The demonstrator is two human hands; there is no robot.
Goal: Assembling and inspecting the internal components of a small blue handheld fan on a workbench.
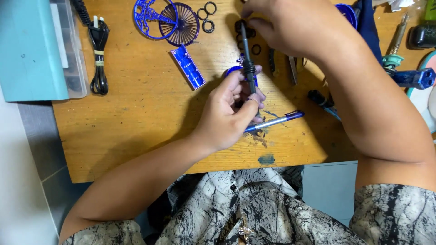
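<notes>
My left hand (234,106) is closed around the lower part of a black screwdriver-like tool (247,61), held upright over a small blue part (234,70) on the wooden table (136,122). My right hand (281,22) is curled over the tool's upper end, fingers closed near several black rubber rings (247,34). A blue pen (277,121) lies just right of my left hand.
A blue fan grille and fan blade (168,20) lie at the table's far side with three black rings (206,16). A blue rectangular strip (187,66), a coiled black power cord (98,50), a teal box (27,50), tweezers (293,70) and a soldering iron (395,41) surround the work area.
</notes>
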